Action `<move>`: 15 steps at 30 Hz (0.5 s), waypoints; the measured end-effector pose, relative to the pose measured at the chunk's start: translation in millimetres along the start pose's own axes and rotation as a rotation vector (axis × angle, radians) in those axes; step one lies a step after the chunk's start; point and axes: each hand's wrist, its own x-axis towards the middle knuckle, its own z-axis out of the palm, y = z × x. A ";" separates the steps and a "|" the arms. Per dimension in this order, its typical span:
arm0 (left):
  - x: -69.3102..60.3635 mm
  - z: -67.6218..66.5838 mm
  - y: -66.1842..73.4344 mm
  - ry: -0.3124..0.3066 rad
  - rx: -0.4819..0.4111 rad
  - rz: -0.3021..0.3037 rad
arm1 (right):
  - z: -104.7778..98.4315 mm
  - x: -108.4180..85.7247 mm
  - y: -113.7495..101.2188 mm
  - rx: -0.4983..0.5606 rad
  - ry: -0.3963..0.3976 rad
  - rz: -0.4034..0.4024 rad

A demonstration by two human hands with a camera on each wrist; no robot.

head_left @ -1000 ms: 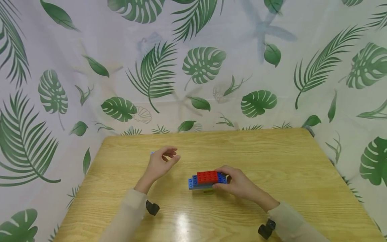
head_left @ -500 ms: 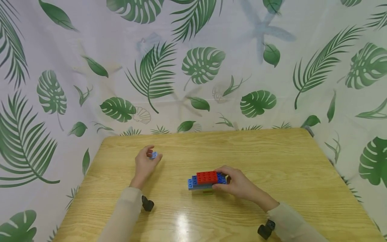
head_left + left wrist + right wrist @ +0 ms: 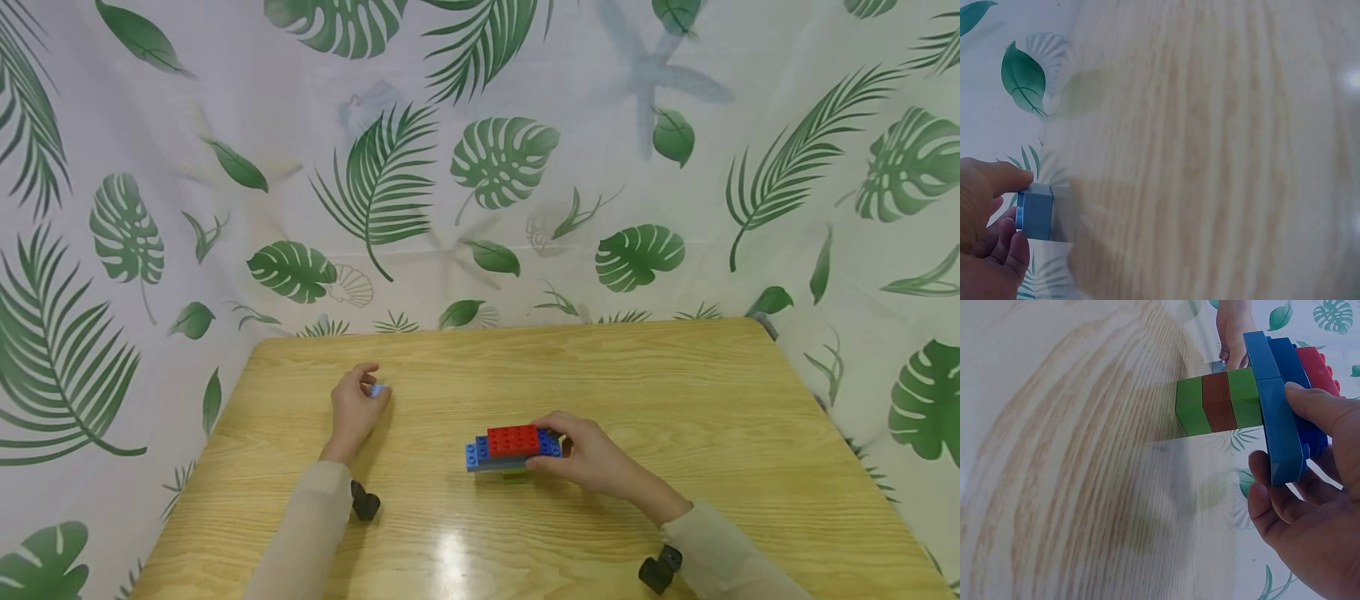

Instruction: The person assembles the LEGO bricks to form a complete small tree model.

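Note:
Far left on the table, my left hand (image 3: 354,414) pinches a small light-blue toy brick (image 3: 1038,212) between thumb and fingers. The brick sits at the tabletop, its studs turned toward the palm in the left wrist view. My right hand (image 3: 597,457) grips the right end of a toy brick model (image 3: 512,439) near the middle of the table. Red bricks top it, over a dark blue layer and a wider lighter-blue layer. Under these stands a narrow column (image 3: 1216,403) of green, brown and green bricks, mostly hidden in the head view.
The wooden table (image 3: 637,375) backs onto a white curtain (image 3: 480,192) printed with green leaves, which also hangs at both sides. Bare wood lies between the two hands. Glare shines near the table's front.
My left hand has moved left to the light-blue brick and now pinches it; a second ago the hand hung apart from it. The right hand and the model have stayed put.

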 end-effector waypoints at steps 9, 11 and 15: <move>-2.4 -3.3 -0.2 -0.057 0.026 -0.030 | 0.8 -0.1 -1.0 0.003 -0.003 0.002; -3.6 -3.1 -1.4 -0.070 0.021 -0.051 | 0.9 -0.4 -1.5 0.003 -0.003 0.003; -5.0 -3.2 -3.8 -0.089 0.019 -0.073 | 1.3 -0.6 -1.8 0.002 -0.002 0.014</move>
